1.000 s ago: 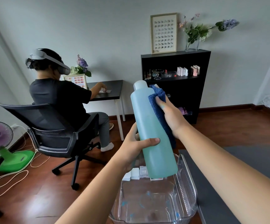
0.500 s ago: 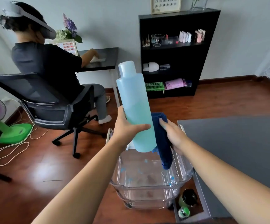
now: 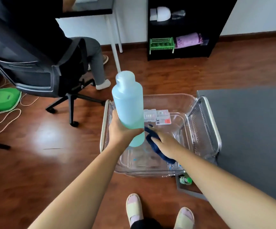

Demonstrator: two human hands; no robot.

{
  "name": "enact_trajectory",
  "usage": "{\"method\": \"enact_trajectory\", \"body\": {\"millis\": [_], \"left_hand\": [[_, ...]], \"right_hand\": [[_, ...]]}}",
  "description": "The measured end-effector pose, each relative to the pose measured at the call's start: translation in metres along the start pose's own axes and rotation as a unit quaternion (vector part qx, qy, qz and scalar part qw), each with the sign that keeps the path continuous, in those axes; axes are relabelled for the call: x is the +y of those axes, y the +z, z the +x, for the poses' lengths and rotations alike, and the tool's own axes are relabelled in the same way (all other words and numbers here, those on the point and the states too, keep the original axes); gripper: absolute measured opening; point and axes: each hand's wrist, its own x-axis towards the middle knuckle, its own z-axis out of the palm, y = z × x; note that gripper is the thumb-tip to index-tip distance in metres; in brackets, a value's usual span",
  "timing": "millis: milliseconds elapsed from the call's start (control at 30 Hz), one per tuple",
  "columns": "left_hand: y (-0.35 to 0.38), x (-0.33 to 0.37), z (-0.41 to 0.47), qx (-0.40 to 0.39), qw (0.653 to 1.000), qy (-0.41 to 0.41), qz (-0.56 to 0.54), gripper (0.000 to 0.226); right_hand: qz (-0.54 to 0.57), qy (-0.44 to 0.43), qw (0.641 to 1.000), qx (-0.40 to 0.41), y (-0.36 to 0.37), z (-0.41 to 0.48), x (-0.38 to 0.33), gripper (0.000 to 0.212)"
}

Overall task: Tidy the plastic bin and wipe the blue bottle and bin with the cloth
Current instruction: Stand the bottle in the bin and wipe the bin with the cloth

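Observation:
A tall pale blue bottle point(image 3: 128, 103) is held upright over the clear plastic bin point(image 3: 205, 123), my left hand point(image 3: 122, 131) gripping its lower part. My right hand point(image 3: 165, 141) presses a dark blue cloth point(image 3: 157, 147) just right of the bottle's base, inside the bin. Small clear boxes point(image 3: 157, 116) lie on the bin's far floor. The bin stands on the wooden floor against a dark grey table point(image 3: 253, 126).
A person sits in a black office chair point(image 3: 39, 71) at the far left. A green fan base point(image 3: 1, 98) and a loose cord point(image 3: 3, 116) lie left. A black shelf point(image 3: 180, 28) stands behind. A green-capped bottle point(image 3: 185, 180) sits beside the bin. My slippered feet point(image 3: 158, 210) are below.
My view has tilted down towards the bin. Both hands have lowered the bottle and the cloth; the cloth slid from the bottle's upper side to beside its base, inside the bin.

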Motion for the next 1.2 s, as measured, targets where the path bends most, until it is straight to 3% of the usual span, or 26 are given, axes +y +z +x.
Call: {"method": "enact_trajectory", "body": {"millis": [67, 133, 200, 300, 467, 633, 767, 967, 1200], "left_hand": [[0.005, -0.012, 0.009, 0.003, 1.0, -0.01, 0.009, 0.08], [0.01, -0.021, 0.016, -0.004, 1.0, -0.022, 0.011, 0.076], [0.012, -0.027, 0.021, -0.012, 1.0, -0.025, -0.001, 0.075], [0.014, -0.031, 0.024, -0.013, 0.999, -0.027, -0.016, 0.078], [0.019, -0.036, 0.027, -0.013, 0.999, -0.038, 0.023, 0.079], [0.025, -0.038, 0.031, -0.023, 0.998, -0.025, 0.06, 0.077], [0.032, -0.037, 0.033, -0.034, 0.998, -0.02, 0.051, 0.079], [0.045, -0.037, 0.032, -0.049, 0.998, -0.024, 0.044, 0.072], [0.06, -0.038, 0.037, -0.071, 0.997, -0.02, 0.035, 0.077]], "right_hand": [[-0.115, 0.005, 0.993, -0.039, 0.018, 0.014, 0.013, 0.048], [-0.259, -0.009, 0.962, -0.088, 0.026, 0.017, 0.024, 0.048], [-0.316, -0.042, 0.938, -0.133, 0.025, 0.013, 0.038, 0.047], [-0.297, -0.013, 0.945, -0.134, 0.011, 0.01, 0.055, 0.05], [-0.261, 0.056, 0.962, -0.05, 0.004, 0.033, 0.049, 0.042], [-0.232, -0.02, 0.963, -0.137, 0.022, 0.021, 0.042, 0.046], [-0.229, 0.013, 0.951, -0.206, -0.005, 0.001, 0.06, 0.047], [-0.245, 0.075, 0.962, -0.091, -0.034, 0.026, 0.055, 0.035], [-0.287, 0.091, 0.941, -0.154, -0.025, 0.0, 0.055, 0.034]]}}
